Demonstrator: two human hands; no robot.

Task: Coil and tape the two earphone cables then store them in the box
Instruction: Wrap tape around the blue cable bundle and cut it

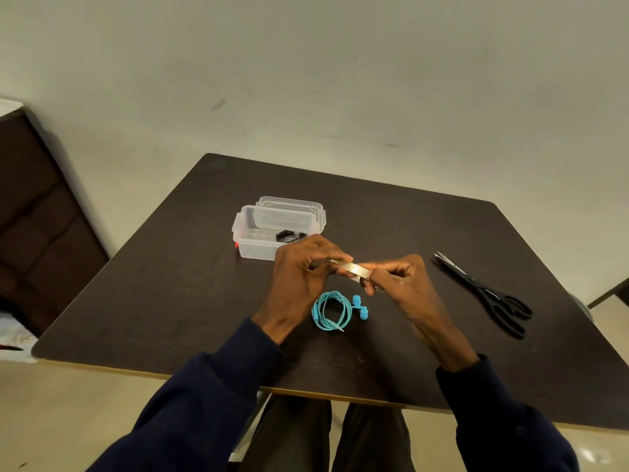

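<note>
clear box (245, 248) lidless on table (170, 284), black coiled earphones (289, 236) inside | left hand (299, 270) grips tape roll (354, 268) | blue coiled earphones (332, 310) on table below the roll | right hand (405, 284) pinches the roll's other side | black scissors (486, 292) lie far right

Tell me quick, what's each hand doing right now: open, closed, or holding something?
Left hand: fingers curled round the tape roll.
Right hand: fingers pinching the same tape roll.
</note>
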